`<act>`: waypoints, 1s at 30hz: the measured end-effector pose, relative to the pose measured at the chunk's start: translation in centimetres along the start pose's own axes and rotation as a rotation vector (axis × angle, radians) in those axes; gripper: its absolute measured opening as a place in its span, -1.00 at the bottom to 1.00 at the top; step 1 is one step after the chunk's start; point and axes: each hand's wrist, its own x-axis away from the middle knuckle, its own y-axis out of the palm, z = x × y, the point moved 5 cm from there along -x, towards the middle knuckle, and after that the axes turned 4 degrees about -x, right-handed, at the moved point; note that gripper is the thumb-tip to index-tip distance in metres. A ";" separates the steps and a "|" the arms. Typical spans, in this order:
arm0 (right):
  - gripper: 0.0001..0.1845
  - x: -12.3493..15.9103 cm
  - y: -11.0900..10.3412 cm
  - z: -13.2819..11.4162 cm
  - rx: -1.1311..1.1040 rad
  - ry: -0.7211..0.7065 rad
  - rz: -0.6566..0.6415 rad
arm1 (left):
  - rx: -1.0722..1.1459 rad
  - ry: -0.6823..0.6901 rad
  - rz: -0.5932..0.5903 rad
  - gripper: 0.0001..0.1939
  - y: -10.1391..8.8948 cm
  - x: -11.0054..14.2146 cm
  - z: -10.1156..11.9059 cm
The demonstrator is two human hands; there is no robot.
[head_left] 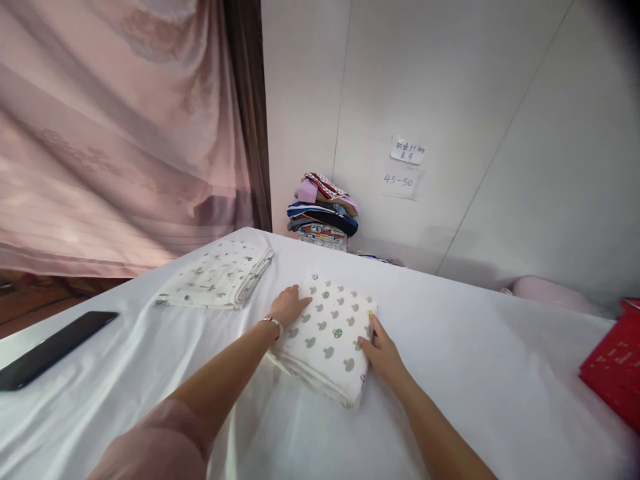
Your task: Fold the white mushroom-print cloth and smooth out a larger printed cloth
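Note:
A folded white cloth printed with grey and green mouse-head shapes lies on the white sheet-covered table. My left hand rests flat on the cloth's left edge, fingers stretched out, a bracelet on the wrist. My right hand lies against the cloth's right edge, fingers extended along its side. Neither hand grips anything. A second folded white cloth with small grey prints lies to the left, apart from both hands.
A dark phone lies near the table's left edge. A stack of folded colourful fabrics stands against the back wall, below paper notes. A red object sits at the right edge. A pink curtain hangs on the left.

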 end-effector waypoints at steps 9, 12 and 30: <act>-0.43 -3.9 -2.9 2.3 0.122 0.062 0.143 | -0.036 0.635 0.107 -0.48 2.1 9.2 6.0; -0.45 -5.7 -3.4 1.7 0.245 0.010 0.125 | -0.015 0.802 0.051 -0.43 3.3 12.5 8.0; -0.60 -9.2 -3.7 1.9 0.296 0.000 0.162 | -0.196 0.934 -0.056 -0.26 5.2 15.5 8.7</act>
